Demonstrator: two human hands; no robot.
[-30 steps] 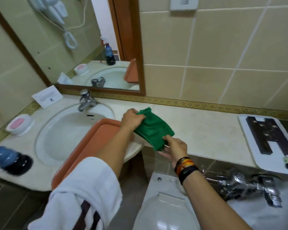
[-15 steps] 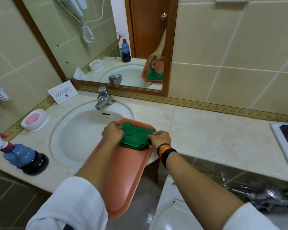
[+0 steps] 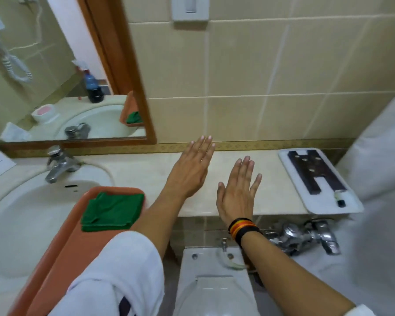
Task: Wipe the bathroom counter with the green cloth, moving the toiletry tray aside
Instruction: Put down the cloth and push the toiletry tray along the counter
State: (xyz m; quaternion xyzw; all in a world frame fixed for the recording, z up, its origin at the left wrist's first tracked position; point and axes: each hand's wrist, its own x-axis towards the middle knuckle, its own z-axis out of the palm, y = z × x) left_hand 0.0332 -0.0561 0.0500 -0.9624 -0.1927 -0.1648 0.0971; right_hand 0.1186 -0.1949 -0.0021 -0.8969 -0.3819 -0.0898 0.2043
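Both hands, left (image 3: 189, 172) and right (image 3: 237, 192), flat, open, empty over bench (image 3: 271, 195); cloth (image 3: 112, 212) folded on orange tray (image 3: 62, 242).

This is a bathroom, likely in a hotel. A marble counter (image 3: 249, 201) carries an inset basin (image 3: 21, 224) with a chrome tap (image 3: 57, 164) below a wood-framed mirror (image 3: 55, 76). Beige wall tiles (image 3: 260, 65) rise behind, and a toilet (image 3: 214, 281) stands under the counter's front edge.

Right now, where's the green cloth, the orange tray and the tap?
green cloth (image 3: 113, 212), head view, middle of the folded cloth
orange tray (image 3: 78, 245), head view, bare floor
tap (image 3: 55, 166), head view, spout
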